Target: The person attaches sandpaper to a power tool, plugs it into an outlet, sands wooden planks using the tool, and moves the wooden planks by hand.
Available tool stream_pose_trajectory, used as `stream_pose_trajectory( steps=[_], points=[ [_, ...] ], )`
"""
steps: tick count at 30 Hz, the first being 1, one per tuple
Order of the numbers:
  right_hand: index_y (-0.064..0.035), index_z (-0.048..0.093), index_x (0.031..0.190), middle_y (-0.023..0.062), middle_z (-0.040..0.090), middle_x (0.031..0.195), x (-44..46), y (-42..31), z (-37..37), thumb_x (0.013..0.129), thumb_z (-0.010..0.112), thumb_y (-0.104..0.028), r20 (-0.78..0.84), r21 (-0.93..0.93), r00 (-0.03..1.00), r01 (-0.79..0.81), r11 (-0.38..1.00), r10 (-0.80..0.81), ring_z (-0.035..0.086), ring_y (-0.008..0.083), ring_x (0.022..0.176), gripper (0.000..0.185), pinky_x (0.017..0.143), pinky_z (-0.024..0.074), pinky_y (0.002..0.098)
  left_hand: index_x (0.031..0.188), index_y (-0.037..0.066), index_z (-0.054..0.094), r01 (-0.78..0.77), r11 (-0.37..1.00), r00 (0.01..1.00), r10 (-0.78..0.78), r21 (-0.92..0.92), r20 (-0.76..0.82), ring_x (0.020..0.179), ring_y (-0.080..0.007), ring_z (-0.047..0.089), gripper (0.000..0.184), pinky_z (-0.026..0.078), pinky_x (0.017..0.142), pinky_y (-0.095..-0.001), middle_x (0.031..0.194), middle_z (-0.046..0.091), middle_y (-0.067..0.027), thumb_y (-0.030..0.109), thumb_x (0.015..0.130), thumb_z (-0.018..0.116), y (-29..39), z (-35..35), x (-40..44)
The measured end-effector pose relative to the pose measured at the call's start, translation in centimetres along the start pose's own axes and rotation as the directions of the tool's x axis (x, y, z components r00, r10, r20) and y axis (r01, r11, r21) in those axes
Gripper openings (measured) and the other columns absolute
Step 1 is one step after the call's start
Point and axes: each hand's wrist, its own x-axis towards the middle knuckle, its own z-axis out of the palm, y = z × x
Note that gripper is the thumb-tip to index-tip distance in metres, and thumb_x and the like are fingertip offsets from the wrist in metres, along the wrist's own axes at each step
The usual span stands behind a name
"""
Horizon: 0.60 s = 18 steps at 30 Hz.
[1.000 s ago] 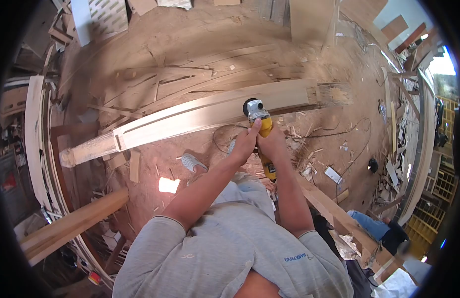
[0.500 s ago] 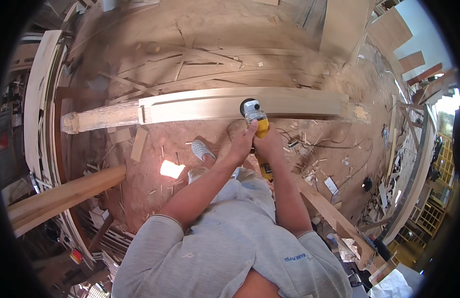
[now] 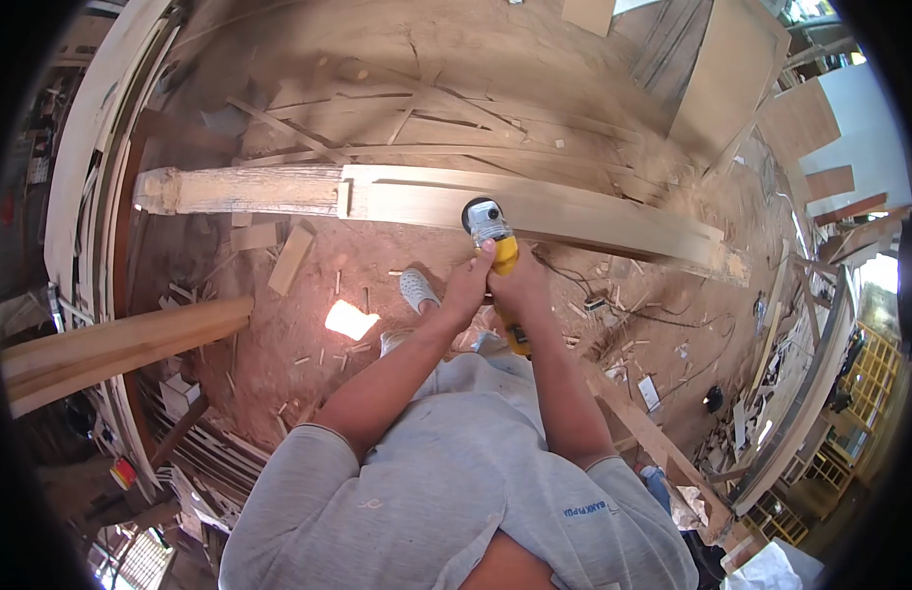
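Note:
Both hands grip a yellow angle grinder with a silver head and a dark round disc. My left hand is closed around its left side, close behind the head, thumb on top. Wrapped round the yellow body is my right hand, the rear end of the tool showing below it. The disc is at the near edge of a long pale wooden post, which lies across in front of me. Whether the disc touches the wood I cannot tell. The post has a raised rectangular middle and rougher, narrower ends.
Thin wood strips and offcuts litter the dirt floor. A thick beam juts in from the left. A dark cable runs along the ground at right. Large boards lean at the upper right.
My view has turned, so the post now slopes down to the right. The grinder, held in both hands, has moved leftward along the post.

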Motion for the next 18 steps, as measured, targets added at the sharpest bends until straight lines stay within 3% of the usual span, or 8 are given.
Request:
stream_pose_trajectory(
  steps=[4,13,18],
  points=[
    [0.0012,0.062,0.12,0.029,0.073,0.111,0.7,-1.9,3.1,0.085,0.078,-0.048,0.016,-0.045,0.997,0.079,0.996,-0.079,0.071,0.0469,0.107,0.063,0.091,0.0569,0.0521,0.109,-0.001,0.067,0.002,0.999,0.999,-0.004,-0.047,-0.042,0.087,-0.0233,0.072,0.079,0.061,0.079,-0.0377,0.1,0.071,-0.0115,0.076,0.1,0.051,1.0,-3.3,-0.7],
    [-0.0012,0.062,0.12,0.0279,0.073,0.112,0.0,-8.9,6.7,0.087,0.077,-0.045,0.103,-0.101,0.99,0.11,0.989,-0.099,0.07,0.046,0.108,0.057,0.094,0.0545,0.0526,0.097,0.004,0.064,-0.029,0.99,0.996,0.018,-0.137,-0.084,0.085,-0.0211,0.072,0.073,0.061,0.078,-0.0365,0.095,0.069,-0.0105,0.076,0.101,0.05,2.2,-10.1,-0.8],
    [0.0005,0.061,0.12,0.0278,0.073,0.111,0.9,-10.2,8.9,0.086,0.078,-0.045,0.115,-0.125,0.982,0.167,0.978,-0.153,0.07,0.0461,0.108,0.059,0.093,0.0548,0.053,0.103,0.003,0.064,-0.092,0.977,0.991,0.07,-0.192,-0.117,0.085,-0.0203,0.072,0.073,0.061,0.079,-0.0349,0.097,0.07,-0.0102,0.075,0.101,0.05,3.1,-12.1,-1.1]
  ],
)
